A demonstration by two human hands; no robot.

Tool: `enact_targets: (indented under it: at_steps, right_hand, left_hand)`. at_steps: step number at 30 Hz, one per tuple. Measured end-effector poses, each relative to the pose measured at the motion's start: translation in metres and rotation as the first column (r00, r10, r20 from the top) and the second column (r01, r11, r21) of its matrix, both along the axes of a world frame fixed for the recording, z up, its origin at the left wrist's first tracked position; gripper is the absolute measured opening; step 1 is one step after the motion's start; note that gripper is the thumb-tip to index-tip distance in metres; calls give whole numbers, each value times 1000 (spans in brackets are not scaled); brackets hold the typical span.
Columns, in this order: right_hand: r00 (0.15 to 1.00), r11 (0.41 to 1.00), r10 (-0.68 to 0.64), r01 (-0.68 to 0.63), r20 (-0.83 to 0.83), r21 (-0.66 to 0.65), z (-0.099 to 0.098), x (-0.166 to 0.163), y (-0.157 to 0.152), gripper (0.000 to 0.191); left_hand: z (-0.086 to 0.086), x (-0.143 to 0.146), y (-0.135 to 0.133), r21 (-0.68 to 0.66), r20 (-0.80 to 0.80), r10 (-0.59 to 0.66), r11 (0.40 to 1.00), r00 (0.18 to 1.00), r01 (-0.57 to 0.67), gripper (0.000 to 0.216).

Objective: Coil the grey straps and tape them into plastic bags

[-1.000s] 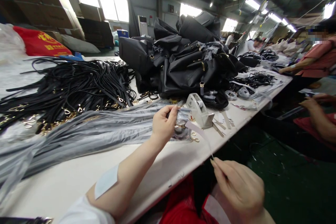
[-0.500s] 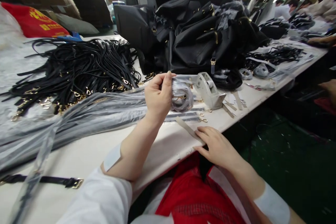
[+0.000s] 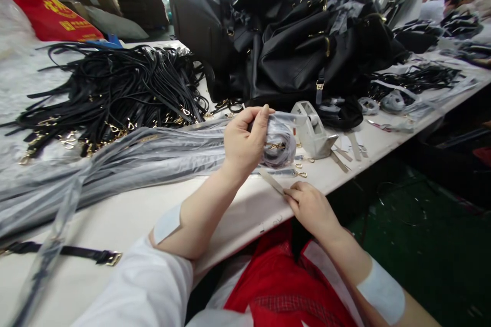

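Looking down through the head camera, we see our left hand (image 3: 245,140) clamped on a coiled strap in clear plastic (image 3: 279,144), raised just over the counter (image 3: 126,225). At 5 o'clock from it, our right hand (image 3: 310,207) pinches a strip of tape (image 3: 271,182). At 2 o'clock stands 1 tape dispenser (image 3: 312,130).
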State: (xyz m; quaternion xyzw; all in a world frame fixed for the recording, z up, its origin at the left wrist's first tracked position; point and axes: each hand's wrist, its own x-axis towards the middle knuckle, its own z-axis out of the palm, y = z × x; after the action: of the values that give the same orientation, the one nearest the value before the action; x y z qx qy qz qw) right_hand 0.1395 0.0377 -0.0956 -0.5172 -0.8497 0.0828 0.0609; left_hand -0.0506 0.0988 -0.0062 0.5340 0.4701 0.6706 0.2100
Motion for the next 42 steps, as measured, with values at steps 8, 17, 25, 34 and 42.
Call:
enact_targets:
  at_steps: [8,17,25,34,42]
  right_hand:
    - [1000,999,-9,9,-16,-38,5,-1,2,27]
    - [991,993,-42,27,-127,-119,1,6,9,28]
    - [979,980,-37,-4,-200,-200,-4,15,23,29]
    - [986,991,-109,98,-129,-88,2,-4,5,24]
    - [894,887,-375,423,-245,185,12,10,8,20]
  left_hand:
    - [-1,4,-1,6,-11,-39,999,999,39,29]
    - [-2,6,-3,-23,-38,-41,999,998,40,30]
    - [-2,5,-3,-24,-46,-45,999,998,44,31]
    - [0,6,-3,-11,-50,-69,998,996,68,30]
    - [-4,3,-3,-77,-41,-79,994,996,76,30]
